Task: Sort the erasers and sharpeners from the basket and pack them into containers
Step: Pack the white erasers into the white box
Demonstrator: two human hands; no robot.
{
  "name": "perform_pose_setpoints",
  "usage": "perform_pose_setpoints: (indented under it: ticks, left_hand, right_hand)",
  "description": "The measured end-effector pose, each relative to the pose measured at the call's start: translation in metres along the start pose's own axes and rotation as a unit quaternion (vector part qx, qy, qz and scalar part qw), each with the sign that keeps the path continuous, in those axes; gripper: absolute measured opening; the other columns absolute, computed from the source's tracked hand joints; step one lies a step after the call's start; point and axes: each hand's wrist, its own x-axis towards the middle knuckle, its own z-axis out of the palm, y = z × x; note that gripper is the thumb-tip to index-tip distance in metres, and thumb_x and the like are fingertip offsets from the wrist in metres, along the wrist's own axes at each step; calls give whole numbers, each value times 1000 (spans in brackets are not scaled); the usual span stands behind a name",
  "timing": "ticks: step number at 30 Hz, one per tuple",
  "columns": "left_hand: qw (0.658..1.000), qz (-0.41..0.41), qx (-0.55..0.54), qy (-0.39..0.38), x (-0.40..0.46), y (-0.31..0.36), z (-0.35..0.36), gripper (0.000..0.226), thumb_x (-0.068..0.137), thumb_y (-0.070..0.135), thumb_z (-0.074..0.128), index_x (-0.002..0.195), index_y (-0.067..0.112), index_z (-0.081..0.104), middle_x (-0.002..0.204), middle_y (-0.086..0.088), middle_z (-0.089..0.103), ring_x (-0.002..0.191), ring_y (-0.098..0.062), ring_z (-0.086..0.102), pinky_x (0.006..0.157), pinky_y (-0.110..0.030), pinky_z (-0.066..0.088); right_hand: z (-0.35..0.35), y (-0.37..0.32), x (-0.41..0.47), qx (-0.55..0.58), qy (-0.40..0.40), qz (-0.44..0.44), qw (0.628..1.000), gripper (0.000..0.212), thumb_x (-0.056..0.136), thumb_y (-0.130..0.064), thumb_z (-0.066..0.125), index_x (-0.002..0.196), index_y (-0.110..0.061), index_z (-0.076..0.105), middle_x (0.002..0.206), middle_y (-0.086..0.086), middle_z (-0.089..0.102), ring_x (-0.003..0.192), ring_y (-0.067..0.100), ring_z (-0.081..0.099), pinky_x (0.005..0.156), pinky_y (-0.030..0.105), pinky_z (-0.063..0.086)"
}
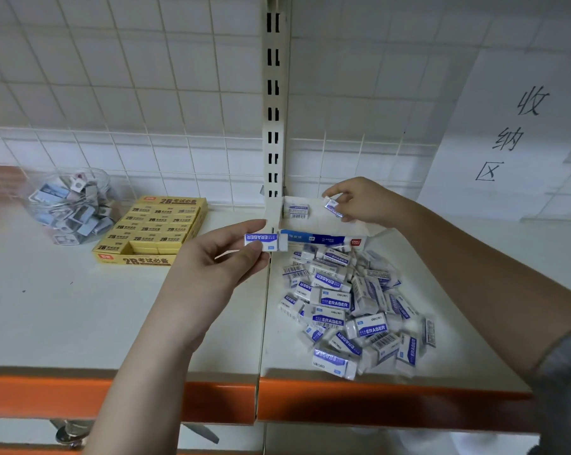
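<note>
Your right hand (359, 201) pinches an eraser (333, 206) over the box (320, 239), your left hand (218, 257) holds another (264, 242); the pile (353, 310) at lower right remains, so you're early

A shelf (80, 316) carries all items. At its far left stands a jar (69, 205) holding sharpeners (77, 215). Just right of the jar lies an open carton (153, 231) filled with boxed erasers. Right of the upright post (274, 126), a second box (323, 224) sits far of a loose eraser pile (349, 307). The left hand (218, 261) holds one eraser (264, 242) between carton and box; the right hand (359, 200) holds another (333, 207) over the box.
</note>
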Motion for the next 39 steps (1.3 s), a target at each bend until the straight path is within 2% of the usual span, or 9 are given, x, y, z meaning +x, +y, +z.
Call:
perform_pose_setpoints:
  ticks: [3,8,12,18,23,26,31,36,39]
  left_hand:
    - [1000,0,0,6,3,1,-2,26,88,-1,55,96,20,69,72,4,70,77,-10,69,78,-15,53]
    - [1000,1,5,17,6,0,-6,27,87,0,57,95,22,69,77,2,72,81,-11,70,80,-17,53]
    - [999,10,38,27,9,0,-10,27,83,2,62,94,26,70,82,-1,74,83,-12,70,83,-18,52]
    - [991,32,124,38,13,0,-8,30,78,4,71,97,27,70,80,11,73,72,4,65,64,-2,43]
    - [986,52,154,33,18,-4,-10,26,77,3,72,95,21,70,76,1,73,70,-4,65,69,-10,50]
    - [984,67,163,32,20,-6,-9,23,77,0,71,87,21,68,73,0,72,67,-9,67,71,-19,55]
    - [975,97,195,33,26,-8,-11,26,77,-1,71,83,25,67,77,1,72,72,-15,67,76,-26,55]
    - [969,120,212,29,42,-6,-14,28,81,5,69,92,31,69,56,13,53,57,-1,47,58,-9,41]
    - [977,100,189,21,58,3,-12,28,85,8,65,98,32,69,53,16,47,65,-3,46,59,-5,35]
  right_hand:
    - [3,1,9,-10,-7,-5,1000,38,91,2,49,125,-11,58,96,9,62,68,16,62,77,30,54]
    - [12,9,16,-32,29,-52,998,18,87,-1,61,102,-10,64,93,7,64,79,19,65,85,42,54]
    - [23,16,22,-69,77,-81,991,19,89,-3,58,104,-6,70,107,9,68,82,11,58,80,21,45]
    - [29,19,24,-131,91,-80,984,31,81,-5,70,112,-4,67,111,10,65,98,20,61,83,21,44]
    - [37,21,27,-211,113,-99,966,17,87,-8,61,102,-9,68,104,11,60,90,24,58,76,32,45]
    - [39,21,27,-246,111,-82,959,23,90,-11,60,111,-11,68,112,10,57,95,26,59,84,38,47]
    - [39,19,25,-230,102,-65,966,30,91,-10,60,120,-9,63,120,12,58,104,25,59,91,33,45]
    - [36,17,20,-175,136,-68,973,25,88,-5,61,112,-6,65,113,10,65,101,21,60,88,27,45]
    - [28,16,11,-151,138,-82,975,21,88,-4,60,107,-5,68,110,9,66,97,18,61,87,25,47]
